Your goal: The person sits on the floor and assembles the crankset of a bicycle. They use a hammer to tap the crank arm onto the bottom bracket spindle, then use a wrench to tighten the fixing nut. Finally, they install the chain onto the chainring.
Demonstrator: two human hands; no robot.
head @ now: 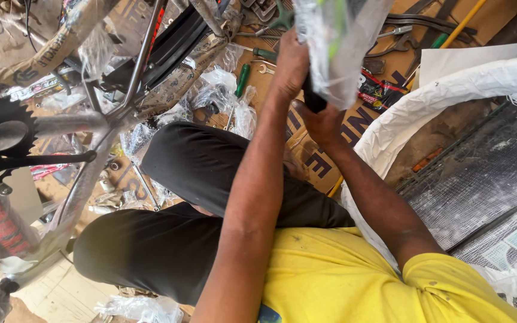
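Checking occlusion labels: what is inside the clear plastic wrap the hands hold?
Inside the clear plastic wrap a black part pokes out at the bottom, gripped by the right hand; a green streak shows higher. The rest is blurred by plastic.

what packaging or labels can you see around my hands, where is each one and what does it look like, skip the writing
Clear plastic wrapper: held up by the left hand and right hand, crinkled, with a green streak.
Small packet: on the cardboard beside the wrapper, red and black.
Cardboard sheet: flat beneath the hands, brown with dark blue print.
Paper wrap: around the bike frame tube, tan, printed.
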